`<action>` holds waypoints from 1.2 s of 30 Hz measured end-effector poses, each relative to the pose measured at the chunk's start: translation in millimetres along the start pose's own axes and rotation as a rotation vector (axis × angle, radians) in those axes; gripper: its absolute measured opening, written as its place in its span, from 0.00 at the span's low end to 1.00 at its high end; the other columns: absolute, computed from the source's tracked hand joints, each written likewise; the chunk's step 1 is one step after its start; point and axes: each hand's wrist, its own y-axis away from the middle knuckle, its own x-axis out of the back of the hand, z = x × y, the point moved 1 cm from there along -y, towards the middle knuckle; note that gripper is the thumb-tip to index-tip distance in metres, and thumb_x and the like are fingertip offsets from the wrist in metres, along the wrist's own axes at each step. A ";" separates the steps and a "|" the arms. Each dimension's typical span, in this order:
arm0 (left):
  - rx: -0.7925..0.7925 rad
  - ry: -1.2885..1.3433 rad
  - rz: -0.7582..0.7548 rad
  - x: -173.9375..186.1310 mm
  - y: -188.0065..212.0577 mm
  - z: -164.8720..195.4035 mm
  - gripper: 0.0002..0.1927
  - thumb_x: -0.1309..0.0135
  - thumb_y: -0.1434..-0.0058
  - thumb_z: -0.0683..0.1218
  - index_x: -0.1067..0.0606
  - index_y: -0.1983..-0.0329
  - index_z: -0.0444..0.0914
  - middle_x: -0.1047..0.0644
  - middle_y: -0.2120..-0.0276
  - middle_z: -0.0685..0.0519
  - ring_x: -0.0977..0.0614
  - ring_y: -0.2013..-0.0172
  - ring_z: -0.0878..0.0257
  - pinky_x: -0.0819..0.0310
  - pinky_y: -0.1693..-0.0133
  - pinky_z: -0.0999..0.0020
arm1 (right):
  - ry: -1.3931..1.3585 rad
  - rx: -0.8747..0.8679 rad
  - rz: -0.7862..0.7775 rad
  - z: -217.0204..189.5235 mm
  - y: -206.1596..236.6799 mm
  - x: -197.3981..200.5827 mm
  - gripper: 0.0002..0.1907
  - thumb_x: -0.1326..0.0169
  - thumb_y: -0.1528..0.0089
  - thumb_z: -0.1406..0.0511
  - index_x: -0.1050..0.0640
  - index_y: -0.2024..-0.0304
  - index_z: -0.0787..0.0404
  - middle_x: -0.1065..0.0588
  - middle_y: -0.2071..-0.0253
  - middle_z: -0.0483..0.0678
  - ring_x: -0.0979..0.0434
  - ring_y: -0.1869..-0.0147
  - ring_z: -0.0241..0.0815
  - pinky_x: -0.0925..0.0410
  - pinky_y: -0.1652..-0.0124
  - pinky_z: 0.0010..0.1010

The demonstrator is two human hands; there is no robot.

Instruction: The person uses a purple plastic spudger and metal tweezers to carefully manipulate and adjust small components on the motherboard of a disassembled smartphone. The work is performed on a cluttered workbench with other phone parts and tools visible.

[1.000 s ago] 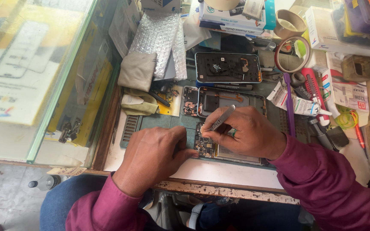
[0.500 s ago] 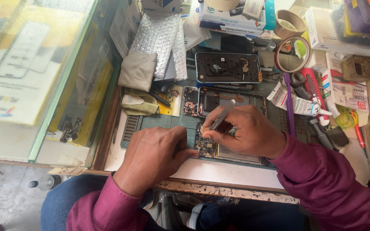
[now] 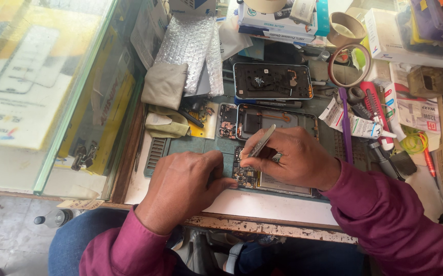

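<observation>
Holding metal tweezers (image 3: 261, 141) in a pinch grip, the right hand (image 3: 295, 159) rests over an opened phone (image 3: 270, 176) lying on the green work mat (image 3: 193, 144). The tweezer tips point down and to the left, meeting the exposed circuit board (image 3: 245, 174) at the upper end of the phone. The fingers of this hand are curled tight around the tool.

The left hand (image 3: 183, 186) lies palm down just left of the phone, fingers bent and close together, with the fingertips touching the left edge of the circuit board. It holds nothing that can be seen.

Beyond the hands, a second opened phone frame (image 3: 278, 120) lies on the mat, with a small separate board (image 3: 227, 121) just beside its left edge. Farther back lies a dark phone back panel (image 3: 272, 81). A sheet of bubble wrap (image 3: 191, 48) and a folded grey cloth (image 3: 164, 84) sit at the rear left. Two tape rolls (image 3: 349, 64) stand at the rear right, near a purple tool (image 3: 345, 125) and a red-handled tool (image 3: 374, 105). A glass counter panel (image 3: 42, 76) borders the bench on the left.
</observation>
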 end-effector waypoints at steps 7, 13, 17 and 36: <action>-0.005 0.011 0.008 -0.5 0.1 -1.0 0.19 0.36 0.46 0.60 0.24 0.74 0.42 0.19 0.80 0.52 0.17 0.77 0.49 0.28 0.75 0.53 | -0.021 -0.015 -0.001 0.7 0.0 0.7 0.11 0.34 0.40 0.60 0.19 0.60 0.58 0.18 0.66 0.44 0.14 0.64 0.36 0.25 0.66 0.27; 0.010 0.006 -0.005 -0.9 0.1 -0.7 0.18 0.37 0.46 0.60 0.24 0.74 0.42 0.19 0.80 0.52 0.17 0.77 0.50 0.28 0.75 0.53 | -0.023 0.045 0.008 1.6 -0.7 2.2 0.12 0.33 0.41 0.60 0.19 0.60 0.58 0.18 0.63 0.45 0.15 0.62 0.37 0.26 0.65 0.28; 0.002 0.005 0.002 -0.6 0.6 -0.1 0.18 0.36 0.46 0.60 0.24 0.74 0.42 0.19 0.80 0.52 0.18 0.77 0.49 0.28 0.75 0.53 | -0.031 0.057 0.016 1.7 -0.6 2.6 0.11 0.33 0.42 0.60 0.18 0.61 0.58 0.18 0.63 0.45 0.15 0.62 0.37 0.26 0.65 0.27; -0.017 0.020 0.023 0.2 1.5 -0.3 0.18 0.36 0.46 0.59 0.25 0.74 0.42 0.20 0.81 0.52 0.18 0.77 0.49 0.29 0.76 0.53 | -0.080 0.069 -0.028 3.1 -2.8 3.7 0.11 0.34 0.41 0.61 0.19 0.60 0.58 0.19 0.64 0.44 0.16 0.62 0.38 0.27 0.63 0.29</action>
